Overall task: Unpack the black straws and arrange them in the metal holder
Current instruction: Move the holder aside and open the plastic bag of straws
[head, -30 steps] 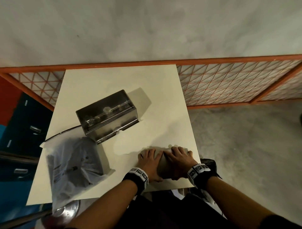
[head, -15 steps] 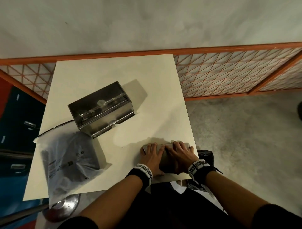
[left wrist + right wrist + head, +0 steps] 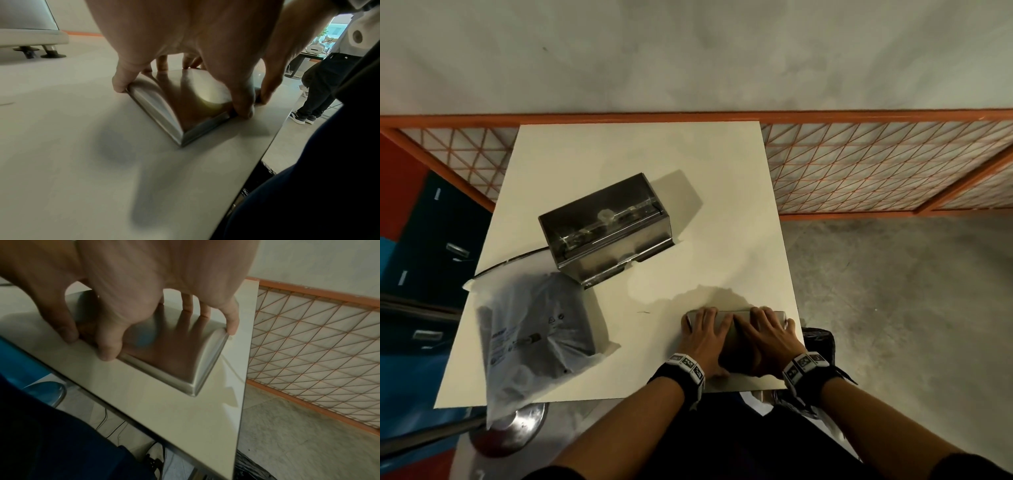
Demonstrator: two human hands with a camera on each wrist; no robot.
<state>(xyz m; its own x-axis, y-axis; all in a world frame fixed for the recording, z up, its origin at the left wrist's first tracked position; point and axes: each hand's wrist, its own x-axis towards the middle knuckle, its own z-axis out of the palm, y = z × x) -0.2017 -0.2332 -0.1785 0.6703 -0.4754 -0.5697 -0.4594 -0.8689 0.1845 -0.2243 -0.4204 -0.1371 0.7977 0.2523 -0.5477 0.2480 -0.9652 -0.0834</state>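
- At the left edge of the table [image 3: 592, 164], a clear plastic bag [image 3: 534, 335] lies flat with the black straws [image 3: 551, 329] packed inside as a dark mass; its near end overhangs the table edge.
- Just beyond the bag, a thin dark cable [image 3: 510, 262] runs off the left edge of the table.
- Near the table centre, the metal holder [image 3: 606, 233] stands at an angle, its near-left corner close beside the bag; its top shows a clear panel.
- At the near right of the table, a curved metal lid [image 3: 732, 329] lies flat on the surface.
- Left hand [image 3: 705, 337]: spread over the left half of the lid, thumb on the near edge, fingers [image 3: 121, 81] curled down over the far and left edges, grasping it.
- Right hand [image 3: 767, 339]: spread over the right half of the lid, thumb beside the left thumb, fingers [image 3: 232, 321] curled over the far and right edges, grasping it.
- Right of the table, an orange mesh fence [image 3: 876, 164] stands along the wall.
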